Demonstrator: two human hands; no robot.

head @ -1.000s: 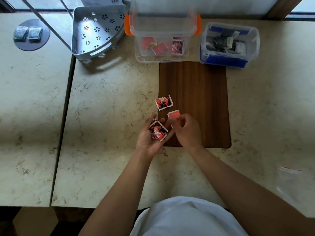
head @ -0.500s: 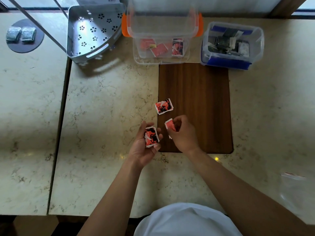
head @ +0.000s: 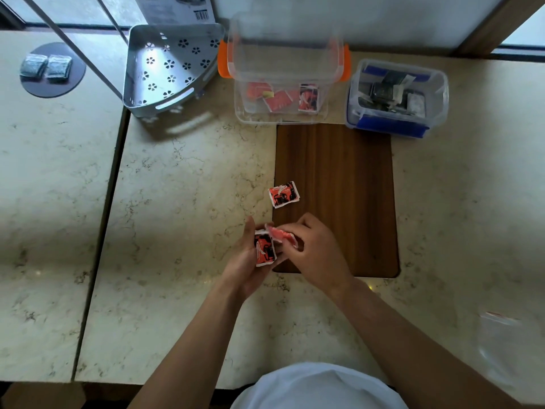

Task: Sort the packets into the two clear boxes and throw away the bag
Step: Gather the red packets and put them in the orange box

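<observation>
My left hand (head: 246, 262) holds a red packet (head: 264, 247) upright at the wooden board's (head: 348, 184) left edge. My right hand (head: 317, 250) pinches a second red packet (head: 280, 235) and presses it against the first. A third red packet (head: 283, 194) lies flat on the board's left edge, just beyond my hands. At the back stand two clear boxes: one with orange handles (head: 284, 48) holding red packets, and one with blue clips (head: 398, 97) holding dark packets. A clear empty bag (head: 507, 352) lies at the right near the table's front.
A grey perforated corner shelf (head: 168, 69) stands at the back left, with printed card behind it. On the neighbouring table a dark round disc (head: 53, 84) carries two green packets (head: 45, 64). A gap (head: 97, 240) separates the two tables.
My right hand has brought its red packet leftward against the packet in my left hand. The view has shifted slightly; the loose packet on the board has not moved.
</observation>
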